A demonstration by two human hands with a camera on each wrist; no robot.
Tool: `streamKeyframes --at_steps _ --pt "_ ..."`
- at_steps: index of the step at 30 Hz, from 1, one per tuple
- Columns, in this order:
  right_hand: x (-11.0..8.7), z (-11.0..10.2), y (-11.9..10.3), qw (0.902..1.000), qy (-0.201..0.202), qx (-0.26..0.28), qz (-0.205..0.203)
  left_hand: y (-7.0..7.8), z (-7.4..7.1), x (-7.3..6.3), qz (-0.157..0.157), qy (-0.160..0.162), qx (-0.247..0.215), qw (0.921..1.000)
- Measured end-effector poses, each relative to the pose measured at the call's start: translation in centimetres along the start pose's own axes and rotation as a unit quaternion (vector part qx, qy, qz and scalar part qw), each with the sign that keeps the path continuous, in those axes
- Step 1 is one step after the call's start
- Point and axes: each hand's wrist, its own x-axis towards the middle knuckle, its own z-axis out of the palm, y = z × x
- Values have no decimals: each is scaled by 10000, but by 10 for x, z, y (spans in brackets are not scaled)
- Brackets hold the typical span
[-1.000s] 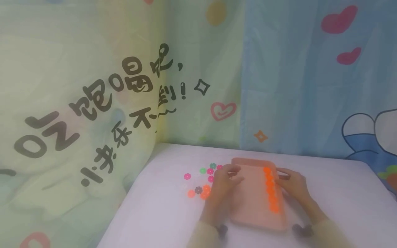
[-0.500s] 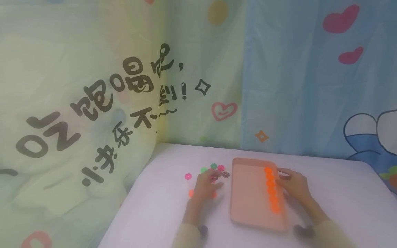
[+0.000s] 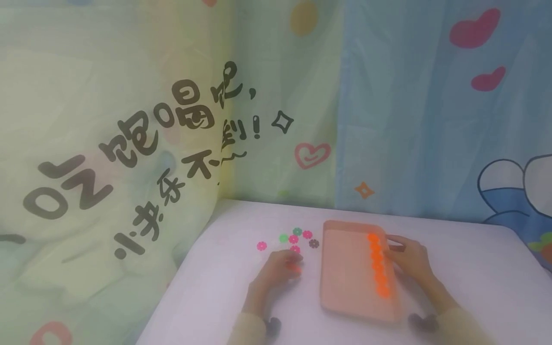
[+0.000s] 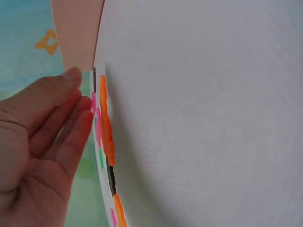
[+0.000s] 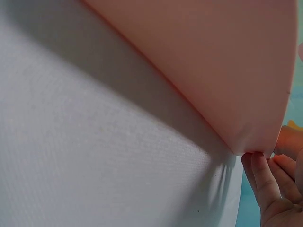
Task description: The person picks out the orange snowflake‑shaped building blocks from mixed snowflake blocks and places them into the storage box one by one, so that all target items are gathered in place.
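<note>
Over the left half of the table, my left hand hovers at orange flower-shaped pieces, partly covering them. In the left wrist view its fingers are loosely bent with a gap to the thumb, and orange pieces lie just beyond the fingertips. My right hand holds the right rim of a shallow pink tray; in the right wrist view thumb and fingers pinch the tray's wall near a corner. Inside the tray, along its right side, runs a column of orange flower-shaped pieces.
Behind my left hand lie loose flower-shaped pieces: pink ones, a light green one, a dark green one and a dark one. The white table ends at printed curtains at the back and left.
My left hand has moved from the tray's left rim leftward, past the pink and dark pieces, and down to the orange ones. My right hand stays on the tray.
</note>
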Motion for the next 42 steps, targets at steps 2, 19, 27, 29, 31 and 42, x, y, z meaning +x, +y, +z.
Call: streamKeyframes --at_steps 2,19,27,29,31,42 --pt "0 0 1 10000 -16 16 12 -1 1 -1 -58 -26 160 9999" --pt "4 2 9 9994 119 99 -317 -9 2 -14 -466 -31 35 9989" --pt "5 3 13 9995 142 51 -259 -12 4 -8 -127 -116 20 9998" --pt "3 2 11 9997 110 73 -222 -12 4 -6 -121 -143 45 9998" --pt "1 1 9 9997 72 85 -210 -11 4 -5 -100 -189 107 9997" --pt "1 -1 7 9994 32 165 -301 0 5 4 39 -403 626 9972"
